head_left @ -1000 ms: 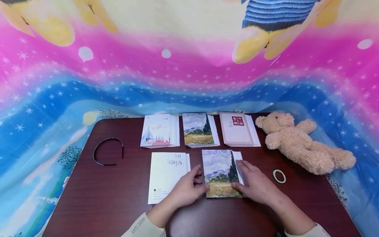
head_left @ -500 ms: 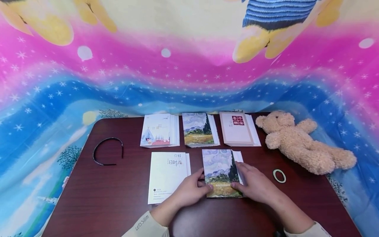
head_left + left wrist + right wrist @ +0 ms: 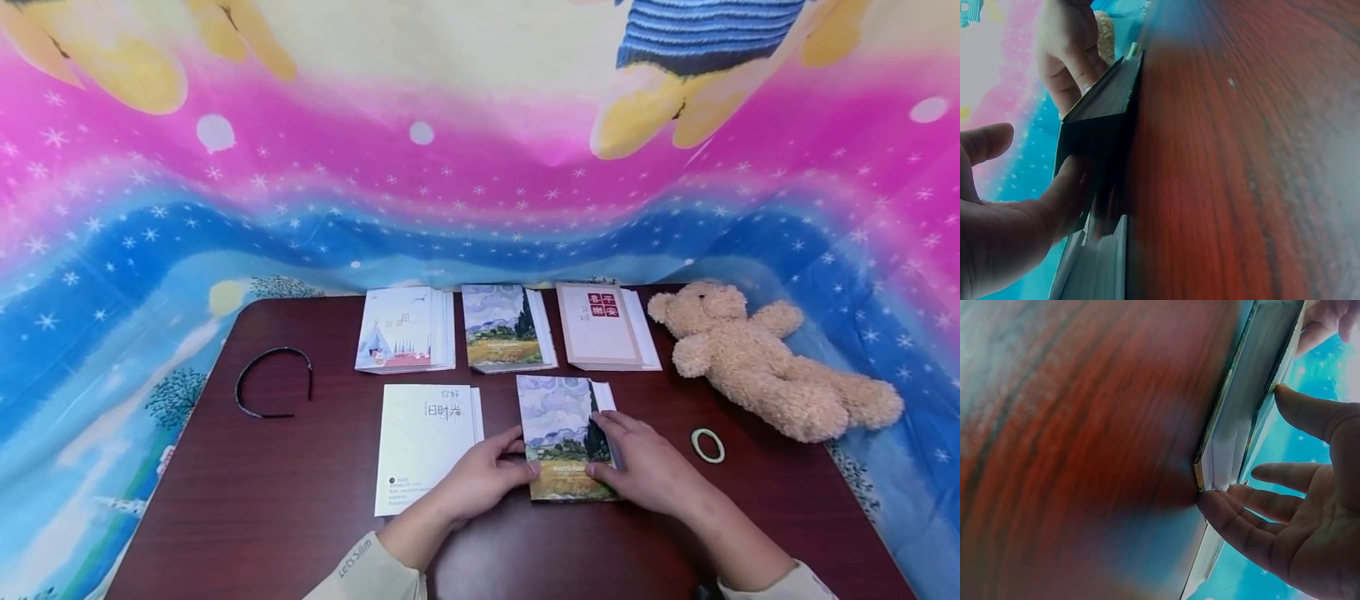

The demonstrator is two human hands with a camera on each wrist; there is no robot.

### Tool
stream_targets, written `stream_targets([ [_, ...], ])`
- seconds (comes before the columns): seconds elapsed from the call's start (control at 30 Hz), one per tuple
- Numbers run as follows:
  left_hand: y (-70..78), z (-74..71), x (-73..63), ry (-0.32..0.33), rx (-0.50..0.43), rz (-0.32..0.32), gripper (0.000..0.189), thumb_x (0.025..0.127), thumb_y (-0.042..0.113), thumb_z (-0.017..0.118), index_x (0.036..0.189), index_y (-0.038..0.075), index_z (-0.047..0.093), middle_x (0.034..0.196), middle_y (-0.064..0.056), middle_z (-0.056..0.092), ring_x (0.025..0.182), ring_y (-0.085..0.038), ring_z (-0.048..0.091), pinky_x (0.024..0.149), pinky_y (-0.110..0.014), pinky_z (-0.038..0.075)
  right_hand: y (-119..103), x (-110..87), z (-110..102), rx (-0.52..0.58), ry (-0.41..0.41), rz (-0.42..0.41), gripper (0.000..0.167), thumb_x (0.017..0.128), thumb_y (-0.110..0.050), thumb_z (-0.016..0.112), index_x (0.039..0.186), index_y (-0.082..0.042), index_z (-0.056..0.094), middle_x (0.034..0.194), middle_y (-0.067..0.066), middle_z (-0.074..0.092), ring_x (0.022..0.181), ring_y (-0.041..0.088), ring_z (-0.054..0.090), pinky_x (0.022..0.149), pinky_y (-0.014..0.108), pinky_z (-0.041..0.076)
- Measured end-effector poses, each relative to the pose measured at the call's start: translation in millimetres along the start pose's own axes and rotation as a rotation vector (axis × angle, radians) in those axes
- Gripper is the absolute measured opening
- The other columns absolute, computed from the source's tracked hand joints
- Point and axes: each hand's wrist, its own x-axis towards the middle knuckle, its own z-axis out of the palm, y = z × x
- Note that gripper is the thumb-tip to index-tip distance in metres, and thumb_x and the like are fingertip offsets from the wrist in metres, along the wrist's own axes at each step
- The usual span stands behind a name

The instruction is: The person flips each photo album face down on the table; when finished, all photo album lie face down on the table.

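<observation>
A photo album (image 3: 558,433) with a painted landscape cover lies on the front right of the group. My left hand (image 3: 480,475) reaches its left side, a digit pressing the dark spine (image 3: 1094,137) in the left wrist view while the other visible one stands off it. From the right, my right hand (image 3: 648,462) holds the album by its side. Its thumb (image 3: 1304,412) rests at the cover's edge and its fingertips meet the lower corner by the pages in the right wrist view. A white album (image 3: 420,450) lies beside my left hand, partly covered by that forearm.
Behind stand a tent-picture album (image 3: 397,333), a second landscape album (image 3: 498,329) and a pinkish album (image 3: 600,333) in a row. A teddy bear (image 3: 750,358) and a pale green ring (image 3: 707,446) lie right. A black headband (image 3: 240,387) lies left on the brown table (image 3: 262,500).
The landscape album's cover has shifted slightly right, so a narrower strip of pages shows beside it. My left hand has moved a little right against the spine; the right hand stays nearly still.
</observation>
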Motion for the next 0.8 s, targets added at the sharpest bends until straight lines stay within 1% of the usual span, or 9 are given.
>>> stream_targets([
  [0.37, 2.9, 1.2, -0.1, 0.016, -0.044, -0.004, 0.068, 0.095, 0.022, 0.075, 0.152, -0.003, 0.047, 0.133, -0.014, 0.063, 0.110, -0.022, 0.069, 0.097, -0.039, 0.053, 0, -1.2, -4, 0.020, -0.032, -0.018, 0.071, 0.092, -0.044, 0.078, 0.148, -0.007, 0.057, 0.150, 0.025, 0.050, 0.136, 0.049, 0.048, 0.104, 0.064, 0.045],
  [0.63, 8.1, 0.2, -2.1, 0.027, -0.083, 0.017, 0.066, 0.095, 0.020, 0.075, 0.151, -0.002, 0.048, 0.136, -0.015, 0.061, 0.112, -0.024, 0.068, 0.096, -0.038, 0.054, 1, -1.6, -4, 0.056, -0.024, -0.044, 0.070, 0.092, -0.044, 0.078, 0.147, -0.007, 0.058, 0.149, 0.023, 0.052, 0.133, 0.045, 0.053, 0.103, 0.061, 0.047],
  [0.8, 11.6, -0.6, -3.4, 0.025, -0.096, 0.030, 0.064, 0.095, 0.018, 0.074, 0.151, 0.000, 0.048, 0.136, -0.015, 0.060, 0.112, -0.024, 0.068, 0.092, -0.033, 0.054, 0, -0.9, -6, 0.079, -0.030, -0.052, 0.070, 0.093, -0.046, 0.076, 0.148, -0.007, 0.057, 0.150, 0.022, 0.052, 0.132, 0.042, 0.054, 0.102, 0.059, 0.048],
])
